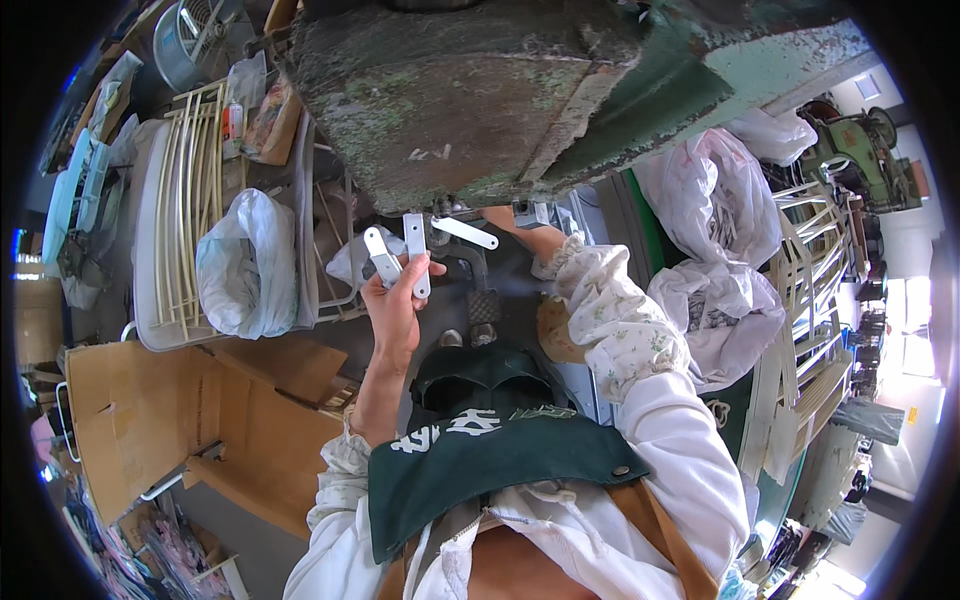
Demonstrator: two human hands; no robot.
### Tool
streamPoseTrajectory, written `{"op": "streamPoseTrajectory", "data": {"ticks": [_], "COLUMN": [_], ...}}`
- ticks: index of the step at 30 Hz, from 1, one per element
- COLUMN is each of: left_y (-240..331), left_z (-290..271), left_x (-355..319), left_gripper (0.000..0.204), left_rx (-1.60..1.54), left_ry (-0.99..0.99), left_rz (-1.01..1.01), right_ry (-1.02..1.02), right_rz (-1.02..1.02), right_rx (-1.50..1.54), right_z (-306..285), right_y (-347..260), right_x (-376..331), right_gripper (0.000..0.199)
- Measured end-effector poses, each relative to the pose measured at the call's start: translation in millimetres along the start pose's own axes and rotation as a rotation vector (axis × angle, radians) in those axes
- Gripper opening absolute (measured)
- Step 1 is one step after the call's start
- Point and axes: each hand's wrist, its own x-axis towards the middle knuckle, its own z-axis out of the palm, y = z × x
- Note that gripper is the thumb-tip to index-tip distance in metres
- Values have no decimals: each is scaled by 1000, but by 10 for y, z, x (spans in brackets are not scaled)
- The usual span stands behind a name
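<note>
My left hand (398,308) is closed, its thumb and fingers pinching a white flat bar (416,250) with rounded corners and small holes. A second, shorter white piece (380,252) sticks up beside it from the same grip. Just to the right, another white flat bar (466,234) with a hole at its end slants out from under the green machine (470,120). My right hand (520,228) reaches in below the machine's worn lower edge. Its fingers are mostly hidden there, so what they touch does not show.
A metal foot pedal (484,305) hangs below the machine, near my shoes. On the left stand a bin with long pale rods (190,210), a white plastic bag (250,270) and an open cardboard box (150,420). Plastic bags of parts (715,300) and stacked pale frames (805,330) lie right.
</note>
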Motion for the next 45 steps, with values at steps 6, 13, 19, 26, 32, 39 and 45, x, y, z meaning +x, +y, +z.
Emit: {"op": "streamPoseTrajectory", "data": {"ticks": [6, 13, 19, 26, 32, 39, 45], "left_y": [-14, 3, 7, 50, 121, 164, 238], "left_z": [-21, -166, -52, -131, -166, 6, 11], "left_x": [60, 10, 34, 11, -28, 191, 255], "left_gripper": [14, 15, 14, 16, 15, 15, 15], "left_rx": [19, 66, 45, 80, 71, 92, 114], "left_ry": [-31, 32, 10, 27, -1, -165, -208], "left_rz": [-18, 4, 4, -2, 24, 27, -61], "right_ry": [14, 149, 233, 244, 412, -1, -167], "right_rz": [1, 49, 61, 75, -60, 222, 389], "right_rx": [83, 956, 1021, 813, 674, 874, 1089], "right_z": [36, -619, -689, -585, -657, -733, -838], "right_y": [211, -1019, -1194, -1167, -1281, -1408, -1421], "right_x": [182, -174, -221, -100, -261, -601, -595], "right_gripper": [40, 28, 21, 19, 22, 25, 23]}}
